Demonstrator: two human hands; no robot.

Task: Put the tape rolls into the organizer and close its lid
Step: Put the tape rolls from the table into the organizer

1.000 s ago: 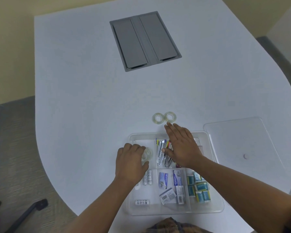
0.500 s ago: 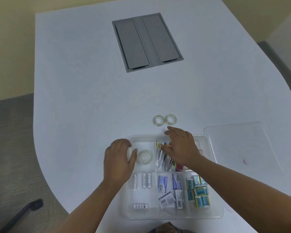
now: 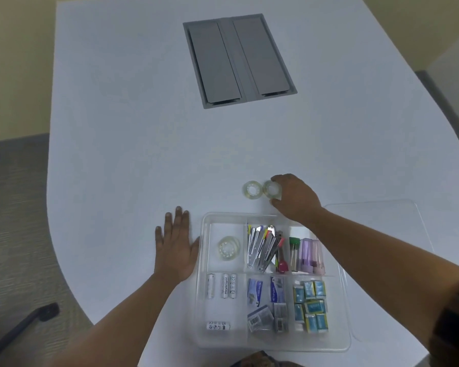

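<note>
Our left hand has let go of the tape roll in the organizer and now lies flat, fingers spread, touching the organizer wall. Our right hand has reached past the far rim and curls around one table roll; its twin waits beside it. One roll in, two left. The lid lies right; beyond, the table is bare.
</note>
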